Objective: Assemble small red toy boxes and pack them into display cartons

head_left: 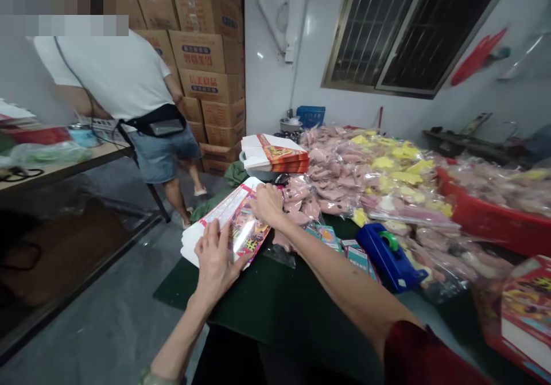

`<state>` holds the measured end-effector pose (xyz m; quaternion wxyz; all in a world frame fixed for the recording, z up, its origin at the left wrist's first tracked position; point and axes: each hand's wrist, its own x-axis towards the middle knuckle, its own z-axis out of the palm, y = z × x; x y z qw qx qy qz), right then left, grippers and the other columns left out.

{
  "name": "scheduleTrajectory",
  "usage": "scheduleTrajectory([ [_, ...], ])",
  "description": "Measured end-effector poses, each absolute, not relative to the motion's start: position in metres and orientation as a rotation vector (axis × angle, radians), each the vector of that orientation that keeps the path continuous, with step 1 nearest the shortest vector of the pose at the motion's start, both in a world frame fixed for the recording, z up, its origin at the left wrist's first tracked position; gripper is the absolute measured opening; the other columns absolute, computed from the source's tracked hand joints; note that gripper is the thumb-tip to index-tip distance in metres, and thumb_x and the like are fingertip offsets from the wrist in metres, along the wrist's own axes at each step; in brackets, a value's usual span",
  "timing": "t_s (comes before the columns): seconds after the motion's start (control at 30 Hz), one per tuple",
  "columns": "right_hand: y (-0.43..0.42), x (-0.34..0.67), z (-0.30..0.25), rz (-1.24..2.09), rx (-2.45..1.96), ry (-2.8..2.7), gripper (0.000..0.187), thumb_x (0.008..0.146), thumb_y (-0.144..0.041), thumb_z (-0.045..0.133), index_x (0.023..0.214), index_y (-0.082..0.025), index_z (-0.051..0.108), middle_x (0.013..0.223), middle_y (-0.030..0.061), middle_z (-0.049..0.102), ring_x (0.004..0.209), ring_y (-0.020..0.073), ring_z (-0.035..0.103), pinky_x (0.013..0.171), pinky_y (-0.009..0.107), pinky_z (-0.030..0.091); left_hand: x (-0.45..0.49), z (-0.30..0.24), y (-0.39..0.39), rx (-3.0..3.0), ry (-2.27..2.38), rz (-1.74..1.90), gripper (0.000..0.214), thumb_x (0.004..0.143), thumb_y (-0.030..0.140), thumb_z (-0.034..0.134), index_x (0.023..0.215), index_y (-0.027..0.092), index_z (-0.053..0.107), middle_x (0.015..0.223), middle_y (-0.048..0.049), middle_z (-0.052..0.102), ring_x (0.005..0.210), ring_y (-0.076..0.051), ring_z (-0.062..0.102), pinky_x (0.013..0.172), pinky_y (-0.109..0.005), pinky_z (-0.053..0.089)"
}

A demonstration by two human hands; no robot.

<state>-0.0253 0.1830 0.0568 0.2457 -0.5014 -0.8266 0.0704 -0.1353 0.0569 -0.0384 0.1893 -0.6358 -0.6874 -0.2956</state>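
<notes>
A stack of flat printed cardboard boxes (247, 230), red and colourful with white flaps, lies at the left end of the dark green table (275, 299). My left hand (217, 253) rests on the near part of the stack, fingers spread over the white flaps and printed face. Toward the far right edge of the same stack, my right hand (267, 204) bends its fingers down onto the top box; its fingertips are partly hidden, so whether it grips the cardboard does not show. Just beyond sits another pile of flat red-and-white boxes (284, 158).
Bagged pink and yellow pieces (344, 167) heap across the table's back. A blue tape dispenser (387, 256) and small printed cards (359, 256) lie to the right, near a red tub (482, 224). A person (112, 81) in a white shirt stands left by stacked cartons (206, 58).
</notes>
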Motion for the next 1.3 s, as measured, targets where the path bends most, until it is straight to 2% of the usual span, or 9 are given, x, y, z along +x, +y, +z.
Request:
scheduleTrajectory([
  [0.23,0.147,0.031,0.089,0.463,-1.281,-2.139,0.016,0.078,-0.032,0.057,0.071,-0.019,0.05,0.068,-0.0018,0.058,0.066,0.0135,0.056,0.06,0.024,0.041,-0.118,0.006,0.037,-1.738,-1.838,-0.925,0.084,0.073,0.057,0.058,0.137,0.01,0.03,0.123,-0.0235,0.053,0.106,-0.037,0.052,0.082,-0.046,0.038],
  [0.47,0.06,0.109,0.103,0.919,-0.783,-1.822,0.016,0.076,-0.02,0.057,0.065,-0.019,0.044,0.06,-0.0054,0.05,0.055,0.0079,0.049,0.053,0.02,0.04,-0.057,0.015,0.017,-1.952,-1.48,-1.309,0.076,0.076,0.04,0.065,0.137,0.009,0.031,0.116,-0.0223,0.056,0.102,-0.032,0.056,0.083,-0.042,0.046],
  [0.63,0.029,0.146,0.101,0.796,-0.819,-1.878,0.014,0.076,-0.014,0.057,0.065,-0.018,0.049,0.062,-0.0047,0.053,0.054,0.007,0.049,0.052,0.019,0.04,-0.018,0.009,0.002,-2.601,-1.573,-1.779,0.043,0.078,0.034,0.064,0.116,0.018,0.056,0.097,-0.0069,0.068,0.081,-0.02,0.064,0.071,-0.028,0.051],
  [0.77,0.026,0.156,0.084,0.662,-0.819,-1.951,0.014,0.079,-0.014,0.056,0.067,-0.019,0.05,0.065,-0.0031,0.057,0.057,0.0086,0.054,0.053,0.02,0.044,0.004,0.006,-0.008,-2.96,-1.94,-2.078,0.027,0.076,0.035,0.064,0.095,0.016,0.067,0.075,-0.002,0.068,0.065,-0.015,0.061,0.059,-0.023,0.048],
  [0.87,0.023,0.159,0.071,0.22,-0.784,-1.989,0.007,0.081,-0.014,0.056,0.08,-0.02,0.054,0.079,0.0023,0.063,0.073,0.0143,0.06,0.066,0.028,0.049,0.014,0.0,-0.009,-2.726,-2.1,-2.449,0.025,0.073,0.035,0.068,0.086,0.013,0.067,0.071,-0.0023,0.067,0.063,-0.015,0.061,0.058,-0.023,0.049],
  [0.97,0.016,0.164,0.061,-0.251,-0.772,-1.859,0.027,0.078,-0.009,0.059,0.1,-0.022,0.053,0.107,0.0095,0.058,0.103,0.0227,0.055,0.087,0.042,0.045,0.013,-0.006,-0.003,-2.228,-2.193,-2.826,0.03,0.069,0.033,0.072,0.09,0.013,0.066,0.074,-0.0032,0.069,0.062,-0.015,0.063,0.061,-0.026,0.052],
  [1.03,0.014,0.167,0.05,-0.256,-0.865,-1.7,0.035,0.075,-0.009,0.062,0.106,-0.023,0.05,0.114,0.0109,0.053,0.112,0.0247,0.05,0.093,0.046,0.042,0.006,-0.01,0.002,-1.995,-2.182,-2.956,0.033,0.066,0.031,0.074,0.092,0.013,0.065,0.077,-0.004,0.071,0.064,-0.016,0.065,0.064,-0.028,0.054],
  [1.2,0.028,0.163,0.006,0.376,-0.96,-1.534,0.026,0.08,-0.019,0.061,0.101,-0.022,0.045,0.114,0.0104,0.052,0.097,0.0195,0.059,0.074,0.034,0.054,-0.01,-0.016,0.014,-2.188,-2.062,-2.605,0.028,0.066,0.029,0.074,0.089,0.014,0.067,0.078,-0.0035,0.072,0.065,-0.014,0.064,0.063,-0.024,0.053],
  [1.3,0.034,0.159,-0.006,0.477,-0.86,-1.511,0.037,0.079,-0.018,0.063,0.11,-0.023,0.043,0.118,0.0107,0.052,0.098,0.0186,0.061,0.077,0.032,0.054,-0.015,-0.015,0.013,-2.217,-2.034,-2.378,0.022,0.064,0.028,0.075,0.08,0.014,0.069,0.065,0.0002,0.068,0.054,-0.011,0.057,0.053,-0.019,0.048],
])
